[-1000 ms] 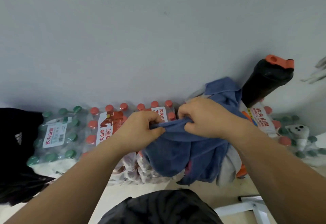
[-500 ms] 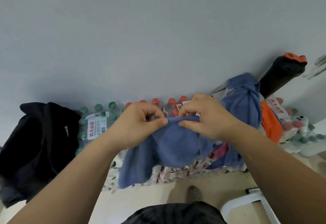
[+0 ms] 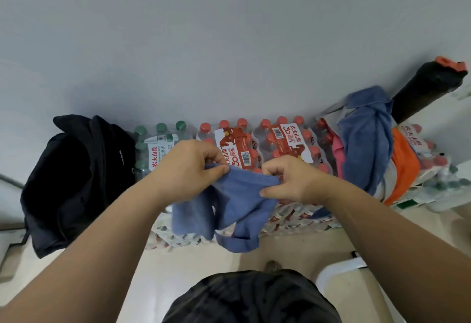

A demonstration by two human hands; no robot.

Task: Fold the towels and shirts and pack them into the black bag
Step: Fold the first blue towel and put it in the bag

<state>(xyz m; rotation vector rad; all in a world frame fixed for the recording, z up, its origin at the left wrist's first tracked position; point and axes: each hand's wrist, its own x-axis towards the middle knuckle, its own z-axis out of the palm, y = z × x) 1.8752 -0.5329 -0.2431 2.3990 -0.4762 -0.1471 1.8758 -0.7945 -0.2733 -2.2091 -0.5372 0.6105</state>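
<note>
A small blue towel (image 3: 237,203) hangs in the air in front of me, bunched along its top edge. My left hand (image 3: 188,167) pinches that edge on the left and my right hand (image 3: 290,180) pinches it on the right, a short gap apart. The black bag (image 3: 76,182) slumps against the wall at the left, beside the bottle packs. A pile of clothes lies on the packs at the right: another blue towel (image 3: 364,139), an orange garment (image 3: 402,167) and a pink one (image 3: 336,152).
Shrink-wrapped packs of water bottles (image 3: 254,144) line the grey wall. A black cylinder with an orange cap (image 3: 428,88) leans at the far right. A white frame (image 3: 339,269) stands on the beige floor at the lower right.
The view has shifted left, so the black bag shows fully. My hands have carried the blue towel away from the pile and drawn apart along its top edge.
</note>
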